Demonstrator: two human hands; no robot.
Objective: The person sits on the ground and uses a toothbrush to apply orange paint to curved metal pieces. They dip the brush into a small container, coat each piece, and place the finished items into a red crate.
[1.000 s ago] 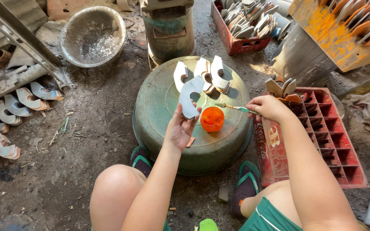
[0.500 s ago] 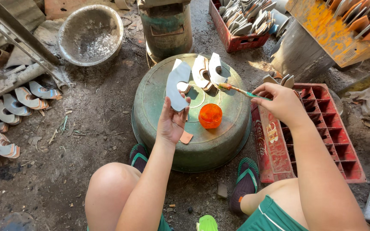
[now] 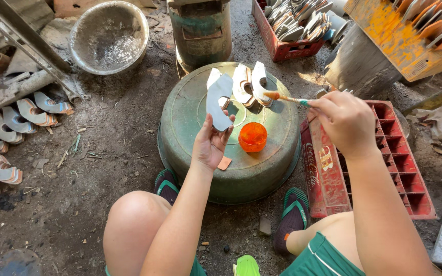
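Squatting on the dirt floor, the person worked over an upturned green basin (image 3: 190,148) set between the knees. Left hand (image 3: 212,145) was raised above the basin's near side, palm toward the body, fingers and thumb closed on the lower end of a grey crescent-shaped piece (image 3: 219,101), which stood upright and slightly tilted. Right hand (image 3: 345,122) reached in from the right with the forearm running down to the lower frame edge; its fingers were pinched shut on a thin brush (image 3: 286,98), held nearly level. The brush's orange-loaded tip pointed left, just beside the cut pieces (image 3: 249,84) leaning on the basin's far side; contact could not be judged.

An orange translucent cup (image 3: 252,136) stood on the basin top, between the two hands and below the brush. A small tan scrap (image 3: 224,163) lay near the left wrist.

Containers noted: a red plastic compartment crate (image 3: 390,153) lay on the ground to the right of the basin, under the right forearm, with white lettering on its near side wall. A second red crate (image 3: 282,48), filled with flat pieces standing on edge, sat at the top of view. A green cylindrical drum (image 3: 200,30) stood behind the basin. A dusty metal bowl (image 3: 109,36) sat upper left. Painted crescents (image 3: 16,117) lay in a row on the ground at far left.
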